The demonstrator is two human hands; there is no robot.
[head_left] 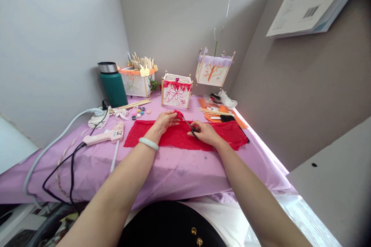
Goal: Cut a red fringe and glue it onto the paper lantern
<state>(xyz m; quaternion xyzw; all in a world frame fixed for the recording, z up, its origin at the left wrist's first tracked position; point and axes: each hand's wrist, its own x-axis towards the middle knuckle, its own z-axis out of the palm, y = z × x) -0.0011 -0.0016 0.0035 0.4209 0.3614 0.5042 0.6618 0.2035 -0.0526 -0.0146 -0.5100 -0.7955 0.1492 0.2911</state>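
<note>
A wide piece of thin red fabric (228, 133) lies spread along the front of the table. Above its middle, my left hand (167, 120) pinches a small bunched piece of red fabric (179, 114) between thumb and fingers. My right hand (204, 132) grips a pair of scissors (188, 124) by the dark handles. The blades point up and left, with their tips at the bunched piece by my left fingers. Just behind stands a small white paper lantern (176, 94) with stick corners, red fringe and a flower drawing.
A pink glue gun (108, 136) and its cables lie left, near a power strip (98, 117). A green bottle (112, 85) stands by a box of sticks (136, 83). Behind right hangs a purple-fringed lantern (214, 71), above orange sheets (205, 104) and sticks (216, 112). Grey partitions (188, 19) enclose the table.
</note>
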